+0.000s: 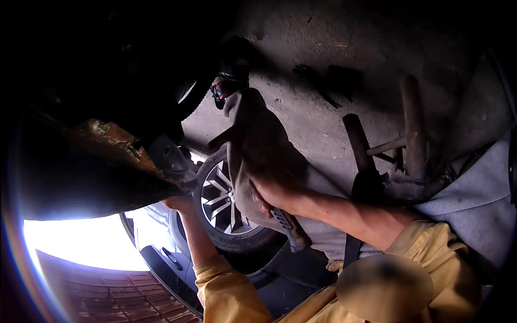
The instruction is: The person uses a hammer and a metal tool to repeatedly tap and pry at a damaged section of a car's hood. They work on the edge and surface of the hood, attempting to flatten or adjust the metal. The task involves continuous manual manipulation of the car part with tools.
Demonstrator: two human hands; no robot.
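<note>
My left hand (pixel 177 202) reaches up to the edge of a dark panel (pixel 107 188) on the vehicle's underside, beside a metal bracket (pixel 167 156); its fingers are mostly hidden. My right hand (pixel 269 191) is closed round a dark tool handle (pixel 291 231), which points down toward the lower right; the tool's other end is out of sight. Behind it are my grey-clad leg (pixel 258 134) and an alloy wheel (pixel 212 194) with a black tyre.
Above left, the underside is mostly in shadow, with rusty brown metal (pixel 121 140). Concrete floor (pixel 318 37) holds dark items (pixel 344 81) and tubular metal stands (pixel 412 124). A car body (pixel 161 242) and bright opening lie at lower left.
</note>
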